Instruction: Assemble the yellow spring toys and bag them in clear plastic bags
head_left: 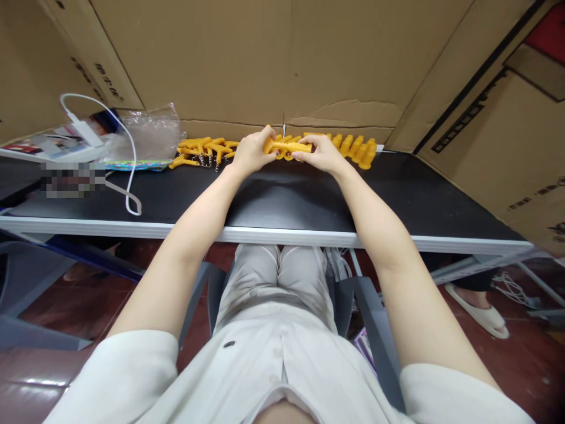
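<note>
Both my hands are raised at the back of the table, closed on one yellow plastic piece [296, 146] that lies crosswise between them. My left hand [253, 152] pinches its left end, which seems wider. The right end, a rounded handle shape, is between the thumb and fingers of my right hand [322, 154]. Left of my hands lie several yellow Y-shaped pieces [219, 148] with thin coiled metal springs. To the right stands a row of yellow handle-like pieces [356, 149]. More yellow pieces behind my hands are partly hidden.
A brown cardboard wall [265, 59] rises behind the black tabletop [291, 203]. At the left are a clear plastic bag [148, 135], a white cable [133, 159] and printed papers [48, 141]. Another person's foot in a pale slipper [481, 312] shows under the table at right.
</note>
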The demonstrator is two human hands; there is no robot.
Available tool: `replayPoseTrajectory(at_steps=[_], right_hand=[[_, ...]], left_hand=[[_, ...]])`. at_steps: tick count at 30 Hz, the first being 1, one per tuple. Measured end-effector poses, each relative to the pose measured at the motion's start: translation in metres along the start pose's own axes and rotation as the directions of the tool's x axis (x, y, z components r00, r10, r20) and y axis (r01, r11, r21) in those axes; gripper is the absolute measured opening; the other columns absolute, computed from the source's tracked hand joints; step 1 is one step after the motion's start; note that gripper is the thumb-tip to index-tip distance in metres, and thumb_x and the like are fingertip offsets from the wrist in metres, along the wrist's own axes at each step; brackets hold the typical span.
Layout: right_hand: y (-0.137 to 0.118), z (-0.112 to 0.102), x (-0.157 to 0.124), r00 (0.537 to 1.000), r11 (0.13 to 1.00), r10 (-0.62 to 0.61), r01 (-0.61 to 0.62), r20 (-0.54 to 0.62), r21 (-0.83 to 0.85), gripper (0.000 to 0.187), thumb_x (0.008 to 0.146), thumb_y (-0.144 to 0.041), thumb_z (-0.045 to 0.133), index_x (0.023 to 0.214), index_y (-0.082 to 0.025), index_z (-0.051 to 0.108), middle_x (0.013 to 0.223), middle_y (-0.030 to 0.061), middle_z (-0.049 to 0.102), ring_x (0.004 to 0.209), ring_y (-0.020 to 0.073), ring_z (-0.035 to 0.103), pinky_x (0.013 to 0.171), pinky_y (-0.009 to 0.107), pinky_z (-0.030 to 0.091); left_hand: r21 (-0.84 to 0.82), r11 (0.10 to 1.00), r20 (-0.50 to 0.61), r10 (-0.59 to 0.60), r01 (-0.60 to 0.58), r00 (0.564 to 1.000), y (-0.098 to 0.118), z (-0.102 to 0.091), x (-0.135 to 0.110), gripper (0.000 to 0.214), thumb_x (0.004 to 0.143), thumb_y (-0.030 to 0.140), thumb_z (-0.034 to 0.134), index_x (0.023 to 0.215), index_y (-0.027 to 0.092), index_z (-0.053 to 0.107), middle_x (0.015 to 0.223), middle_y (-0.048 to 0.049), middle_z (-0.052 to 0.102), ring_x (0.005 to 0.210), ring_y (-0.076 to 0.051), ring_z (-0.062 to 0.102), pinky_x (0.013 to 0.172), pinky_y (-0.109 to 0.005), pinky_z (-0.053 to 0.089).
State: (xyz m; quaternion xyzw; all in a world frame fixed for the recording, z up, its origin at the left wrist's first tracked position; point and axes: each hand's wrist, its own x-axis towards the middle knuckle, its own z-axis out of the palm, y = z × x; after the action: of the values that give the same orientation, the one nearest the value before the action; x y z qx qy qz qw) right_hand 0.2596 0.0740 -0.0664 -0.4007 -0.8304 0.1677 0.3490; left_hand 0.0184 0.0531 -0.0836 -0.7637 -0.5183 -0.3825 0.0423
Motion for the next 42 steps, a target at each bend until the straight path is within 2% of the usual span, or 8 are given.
replayPoseTrajectory(at_steps=[9, 20, 23, 26, 29, 33, 36, 42], right_hand=[[-0.007, -0.004, -0.006, 0.997, 0.96, 0.064, -0.071, 0.035, 0.271, 0.07, 0.06, -0.082, 0.098, 0.088, -0.022, 0.074, 0.078, 0.0052, 0.073, 0.078, 0.024, 0.071, 0.08, 0.041, 0.063], [0.016, -0.004, 0.03, 0.957, 0.859, 0.194, -0.06, -0.214, 0.508, 0.05, 0.091, -0.068, 0.085, 0.103, -0.023, 0.067, 0.1, 0.0063, 0.075, 0.095, 0.0254, 0.079, 0.09, 0.047, 0.068], [0.026, -0.005, 0.047, 0.92, 0.914, 0.188, -0.037, -0.343, 0.404, 0.049, 0.092, -0.068, 0.083, 0.109, -0.025, 0.07, 0.108, 0.0074, 0.076, 0.105, 0.0283, 0.079, 0.095, 0.049, 0.067], [0.025, -0.003, 0.051, 0.923, 0.995, 0.071, -0.04, -0.377, 0.09, 0.042, 0.099, -0.061, 0.077, 0.121, -0.026, 0.072, 0.123, 0.0119, 0.078, 0.126, 0.033, 0.073, 0.112, 0.054, 0.062], [0.016, 0.001, 0.043, 0.969, 0.955, -0.021, -0.053, -0.246, -0.29, 0.035, 0.109, -0.038, 0.058, 0.136, -0.021, 0.071, 0.141, 0.0178, 0.075, 0.138, 0.0362, 0.066, 0.125, 0.058, 0.051], [0.011, 0.007, 0.029, 1.0, 0.809, 0.006, -0.009, -0.007, -0.588, 0.053, 0.105, -0.011, 0.033, 0.145, -0.008, 0.068, 0.155, 0.0244, 0.067, 0.147, 0.0379, 0.059, 0.127, 0.057, 0.043], [0.016, 0.013, 0.021, 0.993, 0.749, 0.085, -0.01, 0.081, -0.662, 0.061, 0.101, -0.003, 0.028, 0.147, -0.002, 0.067, 0.16, 0.0273, 0.063, 0.154, 0.0401, 0.054, 0.129, 0.063, 0.036], [0.029, 0.014, 0.014, 0.996, 0.803, 0.093, -0.083, -0.013, -0.591, 0.057, 0.105, -0.02, 0.046, 0.159, -0.013, 0.063, 0.172, 0.0213, 0.055, 0.161, 0.0416, 0.047, 0.136, 0.078, 0.019]], left_hand=[[0.019, 1.0, 0.016, 0.001, -0.002, 1.0, 0.009, -0.004, -0.001, 0.048, 0.085, 0.033, 0.074, 0.132, 0.026, 0.073, 0.124, -0.012, 0.079, 0.123, -0.036, 0.073, 0.109, -0.044, 0.053], [-0.096, 0.994, -0.029, -0.055, 0.052, 0.998, -0.016, -0.009, 0.0, 0.074, 0.096, 0.053, 0.075, 0.164, 0.031, 0.053, 0.116, -0.0105, 0.078, 0.112, -0.03, 0.076, 0.105, -0.039, 0.055], [-0.031, 0.994, 0.017, -0.107, 0.108, 0.994, -0.025, -0.011, 0.001, 0.049, 0.101, 0.043, 0.065, 0.146, 0.024, 0.069, 0.106, -0.0088, 0.079, 0.104, -0.027, 0.075, 0.107, -0.04, 0.055], [0.051, 0.988, 0.086, -0.149, 0.145, 0.985, -0.03, -0.011, 0.001, 0.031, 0.099, 0.033, 0.058, 0.118, 0.019, 0.079, 0.098, -0.0083, 0.079, 0.099, -0.025, 0.072, 0.107, -0.039, 0.056], [0.073, 0.986, 0.126, -0.158, 0.15, 0.979, -0.03, -0.01, 0.0, 0.03, 0.099, 0.03, 0.056, 0.111, 0.017, 0.08, 0.101, -0.0099, 0.08, 0.098, -0.025, 0.071, 0.106, -0.038, 0.056], [0.076, 0.987, 0.14, -0.148, 0.139, 0.979, -0.029, -0.009, 0.001, 0.032, 0.099, 0.03, 0.055, 0.112, 0.016, 0.081, 0.105, -0.0113, 0.08, 0.099, -0.025, 0.07, 0.105, -0.038, 0.056], [0.085, 0.989, 0.141, -0.135, 0.124, 0.981, -0.03, -0.008, 0.002, 0.032, 0.098, 0.029, 0.055, 0.111, 0.015, 0.081, 0.104, -0.0113, 0.08, 0.099, -0.025, 0.07, 0.105, -0.038, 0.056], [0.083, 0.986, 0.173, -0.156, 0.143, 0.973, -0.025, -0.01, 0.0, 0.035, 0.099, 0.028, 0.055, 0.116, 0.013, 0.082, 0.11, -0.0131, 0.081, 0.103, -0.026, 0.07, 0.107, -0.038, 0.055]])
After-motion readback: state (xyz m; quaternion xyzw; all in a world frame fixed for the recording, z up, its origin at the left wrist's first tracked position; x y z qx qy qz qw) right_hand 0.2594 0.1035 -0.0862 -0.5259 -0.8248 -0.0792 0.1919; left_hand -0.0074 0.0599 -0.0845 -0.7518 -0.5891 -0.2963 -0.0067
